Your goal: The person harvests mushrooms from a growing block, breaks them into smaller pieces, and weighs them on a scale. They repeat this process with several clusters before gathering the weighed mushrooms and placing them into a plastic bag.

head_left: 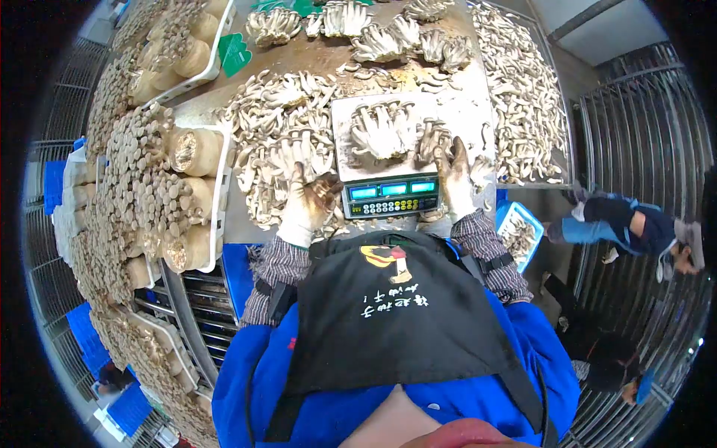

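Observation:
On the white plate of a digital scale (392,196) lies a large bunch of pale-stemmed mushrooms (382,132). A smaller mushroom cluster (432,137) is beside it at the plate's right side. My right hand (454,179), in a stained white glove, grips this smaller cluster at its near right edge; part of the grip is hidden. Left of the scale, my left hand (308,203) wears a similar glove with darkened fingers. Its thumb stands apart from its bent fingers, and nothing held shows in it. Behind that hand spreads a heap of loose mushrooms (280,127).
Mushroom bunches (340,21) line the table's far side. Loose mushrooms fill a tray (523,97) at right, above a blue basket (520,233). White crates (221,196) of mushroom-growing bottles stand at left. People (635,224) are beyond the table at right.

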Demonstrator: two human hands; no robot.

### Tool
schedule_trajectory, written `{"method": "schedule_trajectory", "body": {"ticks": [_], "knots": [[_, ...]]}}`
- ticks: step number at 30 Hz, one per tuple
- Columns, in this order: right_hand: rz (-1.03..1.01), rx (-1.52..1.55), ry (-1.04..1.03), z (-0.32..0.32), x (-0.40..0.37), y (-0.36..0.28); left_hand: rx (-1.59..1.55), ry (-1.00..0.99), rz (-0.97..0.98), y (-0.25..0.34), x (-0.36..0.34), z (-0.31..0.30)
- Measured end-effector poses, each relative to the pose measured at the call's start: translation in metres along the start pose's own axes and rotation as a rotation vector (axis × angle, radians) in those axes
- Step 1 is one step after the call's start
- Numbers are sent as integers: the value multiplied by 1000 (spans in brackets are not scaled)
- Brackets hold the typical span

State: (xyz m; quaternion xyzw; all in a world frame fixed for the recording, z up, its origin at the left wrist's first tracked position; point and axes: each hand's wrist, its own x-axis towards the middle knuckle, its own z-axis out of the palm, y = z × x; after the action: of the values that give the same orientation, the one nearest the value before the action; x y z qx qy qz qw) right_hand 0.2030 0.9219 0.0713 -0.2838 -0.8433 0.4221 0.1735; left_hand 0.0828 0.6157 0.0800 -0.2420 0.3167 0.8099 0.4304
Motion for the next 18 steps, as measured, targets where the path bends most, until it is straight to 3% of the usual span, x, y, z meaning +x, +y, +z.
{"method": "schedule_trajectory", "body": {"ticks": [3, 8, 11, 13, 14, 16, 18], "knots": [[71, 107, 28, 1, 2, 17, 85, 262, 35, -11, 16, 26], [94, 303, 76, -8, -3, 22, 8, 252, 92, -13, 45, 16], [53, 253, 106, -11, 0, 37, -25, 212, 74, -5, 58, 10], [38, 253, 137, -9, -2, 49, -55, 184, 290, -1, 58, 21], [40, 255, 135, -11, -2, 47, -43, 89, 243, 8, 49, 25], [83, 217, 127, -14, 0, 43, -50, 62, 436, 12, 39, 43], [103, 200, 119, -13, 0, 45, -85, 91, 471, 20, 42, 42]]}}
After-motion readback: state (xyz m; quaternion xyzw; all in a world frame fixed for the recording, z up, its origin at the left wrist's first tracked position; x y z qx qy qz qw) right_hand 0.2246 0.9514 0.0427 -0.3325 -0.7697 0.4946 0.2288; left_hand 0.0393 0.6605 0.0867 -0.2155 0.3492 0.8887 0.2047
